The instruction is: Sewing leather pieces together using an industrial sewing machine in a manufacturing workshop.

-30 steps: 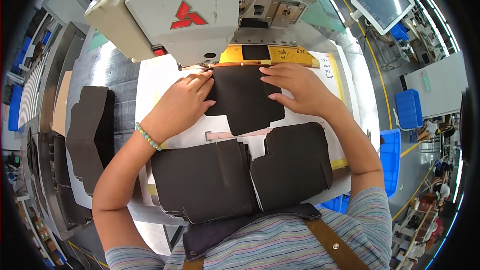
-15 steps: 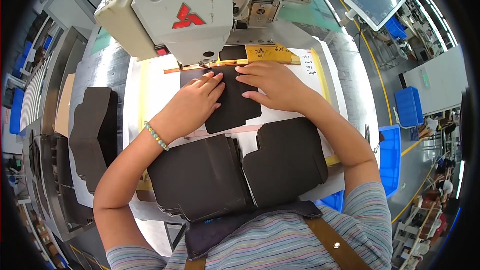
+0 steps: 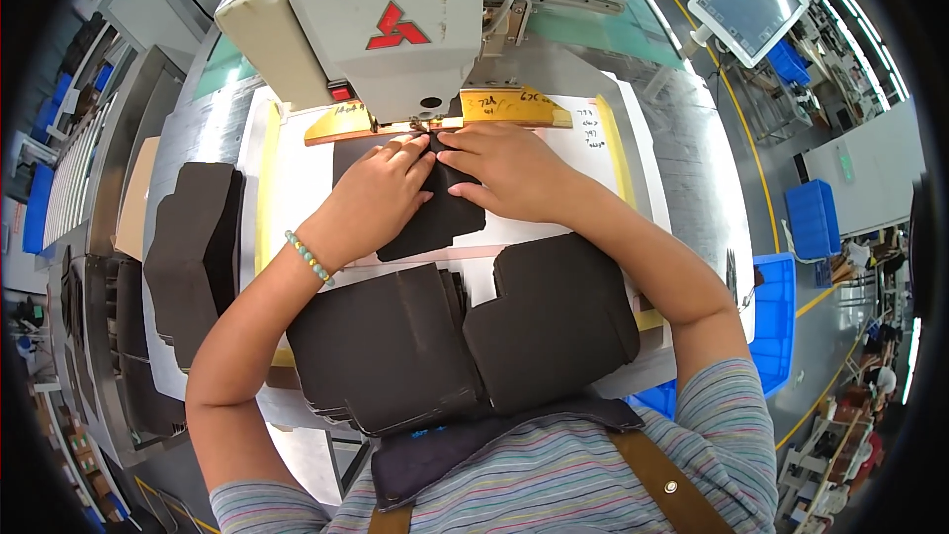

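Observation:
Under the sewing machine head (image 3: 390, 30), a flat black panel (image 3: 435, 229) lies on a white template board (image 3: 539, 227). My left hand (image 3: 381, 188), with a beaded bracelet at its wrist, rests on the panel, fingers stretched toward the needle area. From the other side my right hand (image 3: 514, 173) lies flat with its fingertips on the panel, close to the left fingers. Both hands press from above and grip nothing. Just beyond the fingertips runs a yellow and orange guide bar (image 3: 519, 109). The panel's far part is hidden by the hands.
Nearest me lie two stacks of black panels, a left stack (image 3: 386, 351) and a right stack (image 3: 554, 321). Another black stack (image 3: 193, 257) stands on the left. A touch screen (image 3: 748, 2) is at the far right, with blue bins (image 3: 776, 326) below the table's right side.
The black panel and template board have shifted left in view, and the machine head appears farther right over them. My hands have moved slightly left with the panel, fingertips now closer together.

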Demonstrator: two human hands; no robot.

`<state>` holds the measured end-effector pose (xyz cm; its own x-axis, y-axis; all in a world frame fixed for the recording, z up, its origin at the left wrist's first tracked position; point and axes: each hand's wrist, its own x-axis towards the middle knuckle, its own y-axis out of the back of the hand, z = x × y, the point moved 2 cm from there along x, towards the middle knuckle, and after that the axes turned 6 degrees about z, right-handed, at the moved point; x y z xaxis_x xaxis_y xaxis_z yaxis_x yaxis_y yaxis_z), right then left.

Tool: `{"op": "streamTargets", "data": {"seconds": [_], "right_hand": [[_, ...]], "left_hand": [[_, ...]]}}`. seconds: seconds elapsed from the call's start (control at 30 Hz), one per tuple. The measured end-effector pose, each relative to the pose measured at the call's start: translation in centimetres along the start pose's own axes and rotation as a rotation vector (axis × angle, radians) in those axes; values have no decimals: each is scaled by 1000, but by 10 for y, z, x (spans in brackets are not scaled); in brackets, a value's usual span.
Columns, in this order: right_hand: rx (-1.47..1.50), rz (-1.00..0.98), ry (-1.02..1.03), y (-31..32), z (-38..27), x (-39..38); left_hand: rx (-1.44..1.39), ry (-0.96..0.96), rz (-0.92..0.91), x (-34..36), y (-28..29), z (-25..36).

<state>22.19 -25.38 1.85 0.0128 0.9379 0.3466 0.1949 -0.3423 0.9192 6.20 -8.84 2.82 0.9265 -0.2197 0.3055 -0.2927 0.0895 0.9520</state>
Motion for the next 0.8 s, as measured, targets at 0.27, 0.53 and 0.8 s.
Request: {"op": "streamTargets", "data": {"seconds": [0.27, 0.53, 0.8], "right_hand": [[63, -20, 31, 3, 4, -7], [190, -22, -90, 14, 21, -47], [63, -11, 7, 7, 20, -38]], "left_hand": [[105, 57, 93, 6, -12, 7], [134, -6, 140, 8, -17, 14], [106, 19, 46, 6, -27, 16]]}}
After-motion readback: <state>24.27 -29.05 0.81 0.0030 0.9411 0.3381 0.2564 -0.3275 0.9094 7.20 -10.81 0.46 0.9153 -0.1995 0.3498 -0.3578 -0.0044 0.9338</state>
